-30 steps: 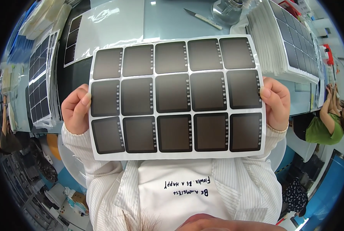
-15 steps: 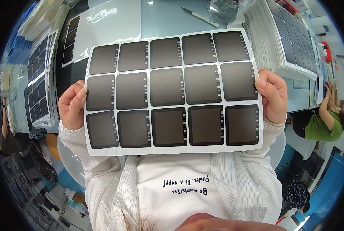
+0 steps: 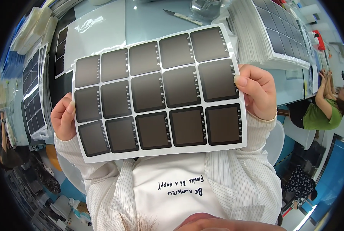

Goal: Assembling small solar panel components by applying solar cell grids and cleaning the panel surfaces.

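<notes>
A white sheet with rows of dark, rounded-square panels (image 3: 148, 92) is held up before my chest, tilted with its right side higher. Each panel has a black border and a strip of tiny marks along its right edge. My left hand (image 3: 65, 117) pinches the sheet's left edge, thumb on the front face. On the opposite edge, my right hand (image 3: 256, 90) grips it the same way, thumb near the middle row. The fingers behind the sheet are partly hidden.
A tall stack of similar sheets (image 3: 252, 42) stands at the far right, more sheets (image 3: 34, 92) at the left. On the table lie a craft knife (image 3: 182, 17) and a glossy white sheet (image 3: 97, 32), near a clear glass container (image 3: 205, 8). A person in green (image 3: 323, 113) is at right.
The sheet and both hands have shifted left in the picture, and the sheet has tilted, its left side now lower. Both hands keep their hold.
</notes>
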